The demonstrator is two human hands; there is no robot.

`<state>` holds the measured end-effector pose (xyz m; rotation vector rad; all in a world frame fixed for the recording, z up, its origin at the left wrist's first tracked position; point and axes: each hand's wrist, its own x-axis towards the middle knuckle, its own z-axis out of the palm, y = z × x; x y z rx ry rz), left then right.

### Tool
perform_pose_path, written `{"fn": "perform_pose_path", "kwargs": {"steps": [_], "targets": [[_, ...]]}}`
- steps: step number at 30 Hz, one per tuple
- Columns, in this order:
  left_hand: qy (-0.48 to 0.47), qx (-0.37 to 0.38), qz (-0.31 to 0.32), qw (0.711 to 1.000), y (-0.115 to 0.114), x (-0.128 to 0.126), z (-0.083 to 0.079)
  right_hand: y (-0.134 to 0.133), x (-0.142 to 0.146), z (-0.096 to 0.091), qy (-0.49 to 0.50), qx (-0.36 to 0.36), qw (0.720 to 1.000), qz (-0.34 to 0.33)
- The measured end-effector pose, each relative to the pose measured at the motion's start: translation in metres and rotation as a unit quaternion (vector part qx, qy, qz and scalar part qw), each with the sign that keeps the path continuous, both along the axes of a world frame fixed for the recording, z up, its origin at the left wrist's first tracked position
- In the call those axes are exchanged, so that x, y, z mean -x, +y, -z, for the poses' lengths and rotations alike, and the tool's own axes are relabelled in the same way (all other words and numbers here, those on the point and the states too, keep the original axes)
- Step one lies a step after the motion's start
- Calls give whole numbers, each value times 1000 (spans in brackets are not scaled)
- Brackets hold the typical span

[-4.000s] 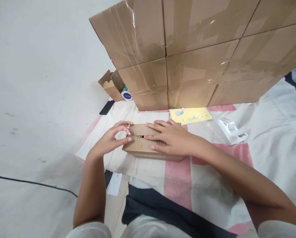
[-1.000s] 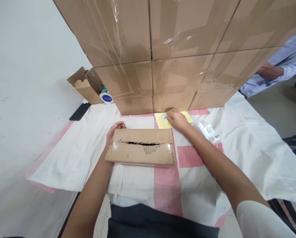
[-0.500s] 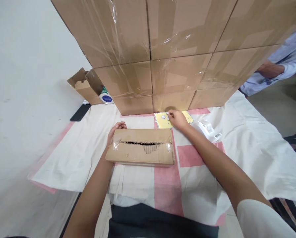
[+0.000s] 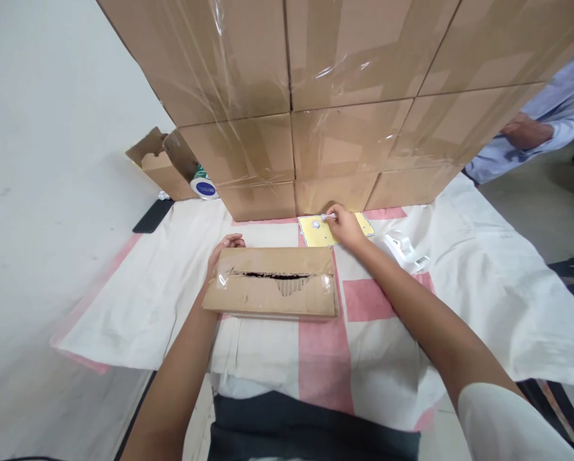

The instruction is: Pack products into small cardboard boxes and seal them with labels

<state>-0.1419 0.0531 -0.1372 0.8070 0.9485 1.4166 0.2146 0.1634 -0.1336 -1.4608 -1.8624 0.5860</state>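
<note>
Cardboard box (image 4: pixel 272 291) gripped at its far corner by your left hand (image 4: pixel 225 248); fingers of your right hand (image 4: pixel 345 228) pinch a white piece (image 4: pixel 326 217).

Stacked cartons (image 4: pixel 354 77) behind, white dispenser (image 4: pixel 405 248) rt, phone (image 4: pixel 152 216) lt.

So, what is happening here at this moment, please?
A person works at a white and pink cloth. The left hand rests at the far left corner of a flat cardboard box, whose top seam gapes open. The right hand reaches past the box and pinches a small white piece above a yellow sheet. A white tape dispenser lies beside it, and stacked cartons stand behind.
</note>
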Motion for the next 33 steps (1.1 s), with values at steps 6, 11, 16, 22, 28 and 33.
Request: {"fn": "perform_pose_path", "kwargs": {"steps": [6, 11, 16, 22, 28, 33], "targets": [[7, -13, 8, 1000, 1, 2, 3, -4, 2, -4, 63, 22, 998, -12], [8, -22, 8, 1000, 4, 4, 9, -3, 3, -2, 80, 12, 996, -25], [9, -19, 12, 1000, 8, 9, 14, -1, 3, -2, 73, -32, 997, -20], [19, -16, 18, 1000, 10, 11, 16, 3, 3, 0, 124, -20, 991, -37], [27, -8, 7, 1000, 14, 10, 15, 6, 5, 3, 135, -75, 987, -55], [33, -9, -4, 999, 2, 1, 5, 2, 10, -1, 156, -123, 978, -70]]}}
